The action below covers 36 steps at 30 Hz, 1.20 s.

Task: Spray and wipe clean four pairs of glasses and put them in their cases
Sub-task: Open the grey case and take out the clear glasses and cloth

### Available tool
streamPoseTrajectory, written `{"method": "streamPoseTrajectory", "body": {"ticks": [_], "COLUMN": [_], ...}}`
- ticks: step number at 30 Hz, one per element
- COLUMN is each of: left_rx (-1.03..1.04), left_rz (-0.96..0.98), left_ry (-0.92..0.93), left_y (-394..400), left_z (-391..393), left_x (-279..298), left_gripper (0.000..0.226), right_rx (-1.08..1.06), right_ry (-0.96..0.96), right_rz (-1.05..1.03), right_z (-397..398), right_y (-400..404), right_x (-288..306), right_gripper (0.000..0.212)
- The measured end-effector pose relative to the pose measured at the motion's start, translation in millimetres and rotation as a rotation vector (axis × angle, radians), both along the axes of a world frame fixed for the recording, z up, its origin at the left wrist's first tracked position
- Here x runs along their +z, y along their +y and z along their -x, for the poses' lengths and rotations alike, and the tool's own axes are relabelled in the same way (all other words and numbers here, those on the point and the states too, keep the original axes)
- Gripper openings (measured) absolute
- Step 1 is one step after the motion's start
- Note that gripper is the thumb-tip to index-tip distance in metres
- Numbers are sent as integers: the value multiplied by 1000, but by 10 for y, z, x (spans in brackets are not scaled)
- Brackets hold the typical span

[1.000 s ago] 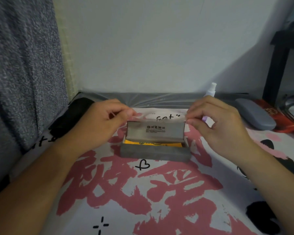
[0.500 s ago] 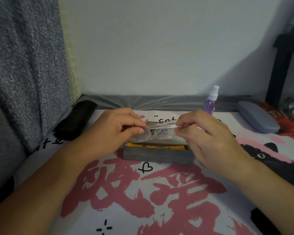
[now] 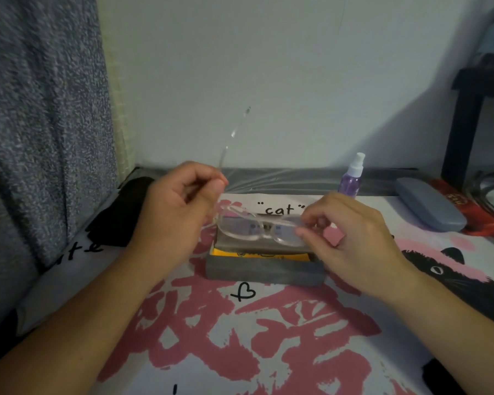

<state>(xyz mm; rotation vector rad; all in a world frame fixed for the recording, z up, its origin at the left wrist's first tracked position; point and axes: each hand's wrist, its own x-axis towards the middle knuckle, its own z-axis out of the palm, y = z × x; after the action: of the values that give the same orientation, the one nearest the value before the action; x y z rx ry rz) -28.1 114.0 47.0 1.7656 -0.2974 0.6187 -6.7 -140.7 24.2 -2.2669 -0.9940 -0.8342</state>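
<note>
A pair of clear-framed glasses (image 3: pixel 257 230) is held just above an open grey case (image 3: pixel 264 270) with a yellow cloth (image 3: pixel 257 254) inside. My left hand (image 3: pixel 177 212) pinches the left temple arm, which is swung open and points up toward the wall. My right hand (image 3: pixel 351 238) pinches the frame's right end. A purple spray bottle (image 3: pixel 352 178) with a white nozzle stands behind, to the right.
A closed grey-blue case (image 3: pixel 429 208) lies on a red case (image 3: pixel 468 212) at the back right. A black case (image 3: pixel 120 212) lies at the left by a grey curtain (image 3: pixel 40 124). The tabletop carries a pink-and-white printed cloth (image 3: pixel 240 337). A dark shelf (image 3: pixel 468 115) stands at the right.
The glasses came up out of the grey case. My left hand has swung the left temple arm open and upward; my right hand stays on the frame's right end.
</note>
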Motion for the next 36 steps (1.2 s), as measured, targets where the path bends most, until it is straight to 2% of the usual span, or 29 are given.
{"method": "streamPoseTrajectory", "body": {"ticks": [4,6,9,12,15,17,19,22,25,26,28,30,31,33,34,36], "left_rx": [-57,-68,-101,-234,-424,-449,-365,-151,-109,-135,-222,-305,-337,-365,-369,-360], "left_rz": [-26,-3,24,27,-69,-213,-326,-429,-540,-590,-666,-724,-755,-789,-791,-786], "left_ry": [-42,-7,64,91,101,90,19,-61,19,92,229,349,377,387,387,394], "left_y": [-121,-169,-295,-421,-489,-488,-430,-242,11,87,225,303,325,347,353,358], "left_z": [41,47,89,188,325,347,282,51,-189,-235,-291,-314,-326,-348,-354,-360], "left_x": [-65,-120,-195,-183,-182,-236,-283,-272,-334,-366,-444,-472,-472,-457,-451,-450], "left_gripper": [17,17,16,9,11,20,25,18,14,14,42,61,67,77,82,89], "right_rx": [-47,-217,-515,-621,-623,-619,-618,-618,-600,-609,-664,-700,-678,-522,-415,-207], "right_ry": [-116,-135,28,294,467,551,643,722,765,765,739,640,554,420,425,565], "right_rz": [126,-25,-372,-509,-333,-130,79,420,639,652,651,655,626,505,468,505], "right_z": [-19,-15,30,96,241,302,285,154,-25,-97,-220,-266,-256,-195,-143,-82], "right_y": [3,7,-35,-206,-401,-569,-780,-1052,-1160,-1181,-1173,-1059,-951,-628,-428,-47], "right_x": [-1,30,187,322,442,524,593,621,543,515,486,517,556,622,640,616], "right_gripper": [12,14,25,29,23,19,13,12,11,14,18,27,25,9,5,5]}}
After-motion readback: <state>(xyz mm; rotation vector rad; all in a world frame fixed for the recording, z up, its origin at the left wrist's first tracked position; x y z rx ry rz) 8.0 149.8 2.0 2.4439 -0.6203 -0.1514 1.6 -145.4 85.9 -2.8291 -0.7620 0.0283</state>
